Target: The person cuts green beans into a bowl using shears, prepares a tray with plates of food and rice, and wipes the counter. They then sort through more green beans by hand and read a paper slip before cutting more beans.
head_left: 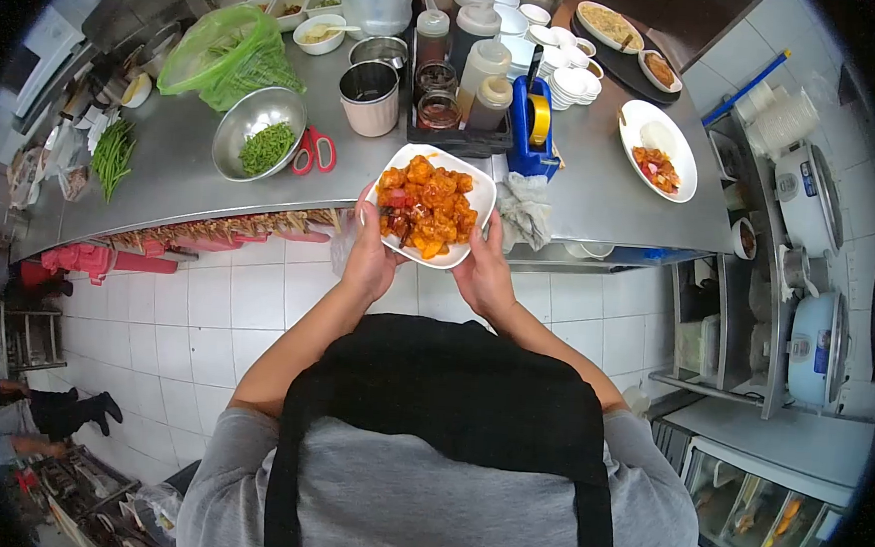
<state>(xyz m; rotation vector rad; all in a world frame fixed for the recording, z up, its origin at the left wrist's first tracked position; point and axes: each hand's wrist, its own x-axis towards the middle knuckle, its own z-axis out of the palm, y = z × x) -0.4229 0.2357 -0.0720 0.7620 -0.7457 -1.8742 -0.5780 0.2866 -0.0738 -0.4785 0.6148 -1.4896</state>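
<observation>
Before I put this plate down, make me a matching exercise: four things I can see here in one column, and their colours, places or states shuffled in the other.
Things:
1. Plate
2. Scissors
3. Tape holder
4. Plastic bag

Descriptions:
A. Blue, with a yellow roll
B. Green and see-through
C. Held between the left hand and the right hand
D. Red-handled, lying beside the metal bowl

Pairs: 1-C, 2-D, 3-A, 4-B.
</observation>
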